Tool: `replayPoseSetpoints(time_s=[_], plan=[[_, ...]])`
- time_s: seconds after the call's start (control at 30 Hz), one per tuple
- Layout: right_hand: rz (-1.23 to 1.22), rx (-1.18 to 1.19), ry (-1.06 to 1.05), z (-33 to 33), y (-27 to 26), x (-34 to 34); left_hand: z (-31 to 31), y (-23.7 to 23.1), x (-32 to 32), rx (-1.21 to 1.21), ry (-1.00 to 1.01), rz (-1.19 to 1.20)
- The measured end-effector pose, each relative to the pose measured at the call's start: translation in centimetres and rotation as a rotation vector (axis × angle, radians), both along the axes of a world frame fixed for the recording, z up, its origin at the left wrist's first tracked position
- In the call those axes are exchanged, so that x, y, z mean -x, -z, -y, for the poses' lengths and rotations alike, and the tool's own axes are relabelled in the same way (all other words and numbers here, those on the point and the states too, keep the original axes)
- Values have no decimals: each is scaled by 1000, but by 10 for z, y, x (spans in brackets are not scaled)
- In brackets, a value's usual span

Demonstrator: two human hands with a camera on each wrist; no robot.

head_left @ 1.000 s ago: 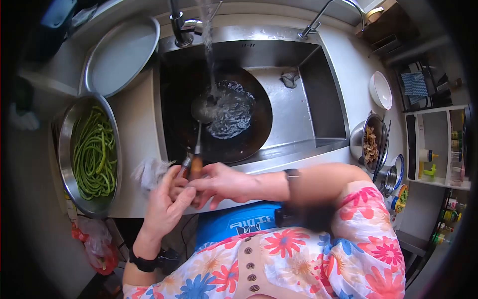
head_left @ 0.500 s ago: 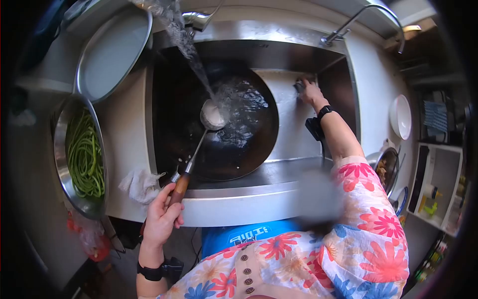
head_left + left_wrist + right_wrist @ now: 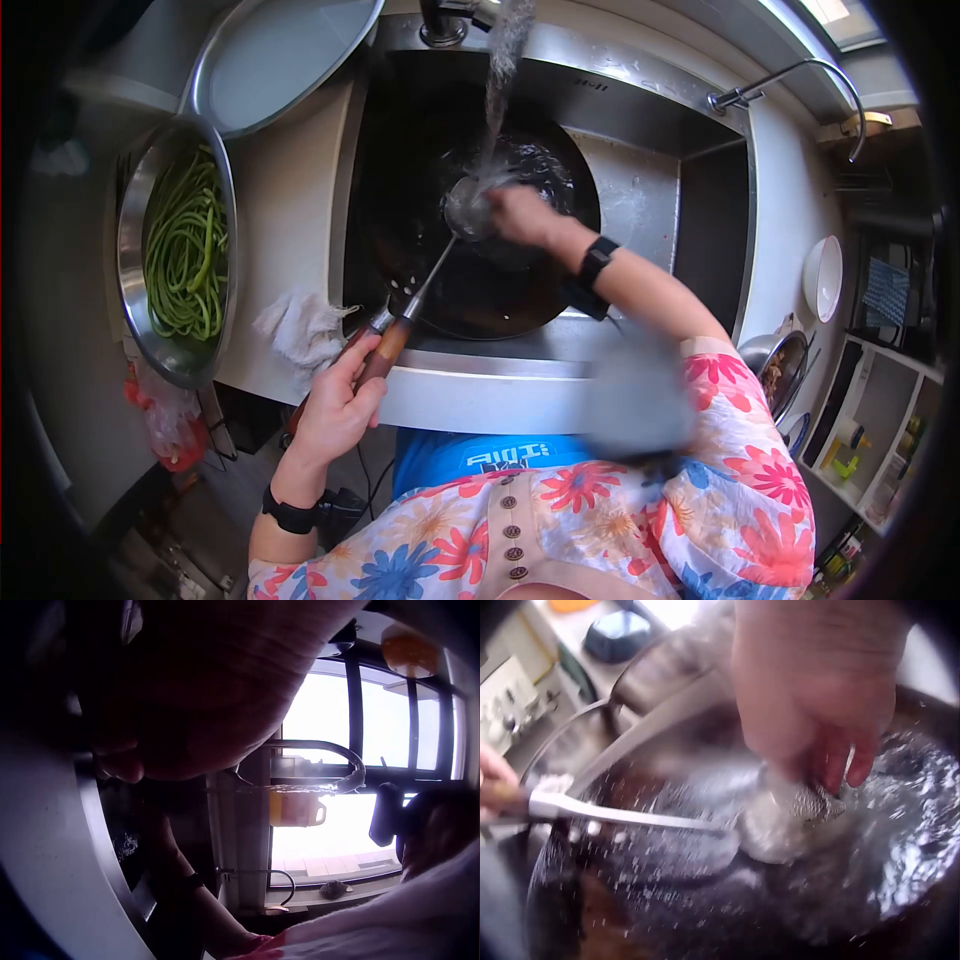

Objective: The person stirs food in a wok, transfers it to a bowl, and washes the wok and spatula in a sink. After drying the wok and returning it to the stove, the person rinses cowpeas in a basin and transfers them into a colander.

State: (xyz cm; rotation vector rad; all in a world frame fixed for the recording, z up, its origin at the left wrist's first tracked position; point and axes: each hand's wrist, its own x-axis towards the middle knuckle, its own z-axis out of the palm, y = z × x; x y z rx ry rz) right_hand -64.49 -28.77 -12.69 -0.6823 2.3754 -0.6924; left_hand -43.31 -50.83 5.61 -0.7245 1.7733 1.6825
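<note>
My left hand (image 3: pixel 338 408) grips the wooden handle of a ladle (image 3: pixel 432 280) at the sink's front edge. A second wooden-handled utensil (image 3: pixel 352 355) lies alongside in the same grip; its head is hard to make out. The ladle's bowl (image 3: pixel 769 832) hangs over the dark wok (image 3: pixel 490 315) with water in it. Bent over that bowl, my right hand (image 3: pixel 525 215) pinches a grey mesh scourer (image 3: pixel 821 804) against its inside. Running water (image 3: pixel 503 70) falls right beside the fingers. The left palm (image 3: pixel 217 697) fills the top of the left wrist view.
The wok stands in the left of the steel sink (image 3: pixel 625 190). Left are a basin (image 3: pixel 228 220) of long green beans (image 3: pixel 190 250) and a large metal pan (image 3: pixel 290 60). A white rag (image 3: pixel 300 325) lies on the counter; a white bowl (image 3: pixel 823 278) stands right.
Both hands were together at the handles. The right hand then reached to the sink's far right corner, took the grey scourer there, and moved left to the ladle bowl. The left hand kept the ladle.
</note>
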Motion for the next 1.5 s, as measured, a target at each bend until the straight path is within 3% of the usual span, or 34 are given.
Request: replayPoseSetpoints(time_s=[0.07, 0.13, 0.23, 0.4, 0.47, 0.5, 0.53, 0.63, 0.73, 0.77, 0.8, 0.87, 0.93, 1.03, 1.1, 1.13, 1.17, 1.23, 1.27, 1.4, 1.43, 1.5], plan=[[-211, -132, -272, 25, 12, -38, 5, 2, -2, -8, 0, -8], [-299, -322, -334, 21, 19, -34, 7, 2, -3, 44, 125, -31], [-227, -417, -232, 6, 11, -1, 13, 11, -8, 60, 177, -117], [-202, -310, -363, 21, 13, -27, 15, 18, -10, 181, 231, -257], [-62, -435, -279, 13, 11, 1, 12, 14, -9, 262, 259, -272], [-97, -298, -236, 14, 8, -11, 10, 12, -9, 253, 238, -259], [-12, -415, -380, 22, -6, -24, 10, 12, -8, 241, 211, -248], [-72, -224, -426, 9, -2, -58, 9, 14, -11, 294, 239, -314], [-39, -505, -367, 0, -3, -18, 13, 31, -18, 269, 276, -397], [-117, -410, -335, 0, -1, -26, 13, 32, -19, 271, 280, -405], [-60, -449, -472, 7, -8, -35, 12, 33, -19, 267, 273, -407], [-90, -366, -515, 8, -4, -57, 10, 28, -19, 264, 264, -413], [-126, -623, -529, -3, -13, -29, 5, 17, -16, 293, 181, -327], [-51, -660, -512, -14, -38, 8, 7, 20, -18, 300, 178, -366], [52, -344, -224, -17, -65, 39, 7, 20, -18, 311, 173, -366], [-41, 3, -14, -22, -87, 56, 8, 21, -19, 319, 175, -352], [-183, 164, 204, -29, -95, 79, 10, 25, -20, 316, 173, -353], [-213, 302, 288, -38, -115, 135, 13, 35, -25, 262, 213, -391], [-83, 506, 410, -25, -146, 139, 13, 38, -27, 259, 211, -385], [-240, 739, 204, 22, -188, 141, 12, 33, -25, 260, 217, -380], [-237, 739, 206, 25, -185, 138, 9, 26, -22, 320, 212, -372], [-477, 759, 134, 26, -170, 133, 5, 11, -16, 377, 211, -360]])
